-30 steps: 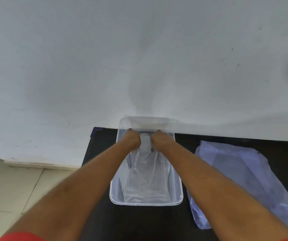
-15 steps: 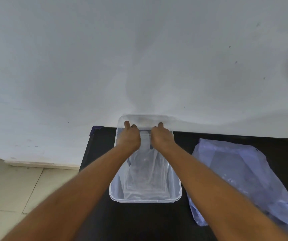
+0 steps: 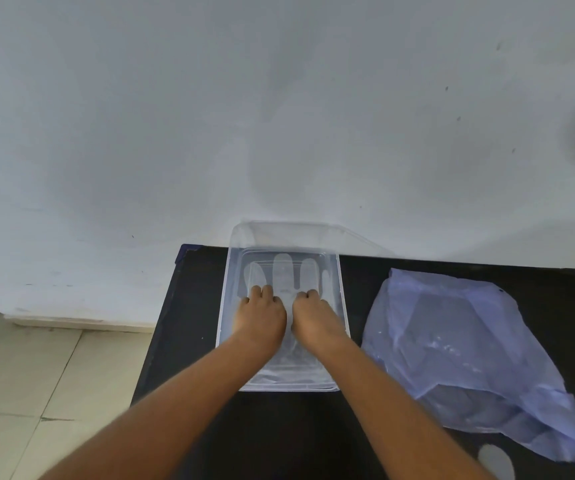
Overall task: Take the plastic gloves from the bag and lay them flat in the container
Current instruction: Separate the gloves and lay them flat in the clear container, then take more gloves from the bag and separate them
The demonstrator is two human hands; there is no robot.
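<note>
Gloves (image 3: pixel 284 271) lie flat under curled fingers (image 3: pixel 262 293) of both hands.

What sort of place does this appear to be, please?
Probably a plain room indoors with a makeshift work spot: a small black table pushed against a scuffed white wall, on a pale tiled floor. Nothing shows whether it is a home or a workplace.

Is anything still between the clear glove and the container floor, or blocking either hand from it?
Nothing visible. The clear plastic glove already lies spread inside the transparent rectangular container, fingers pointing to the far wall. The left hand and right hand rest directly on it, fingers curled.
</note>
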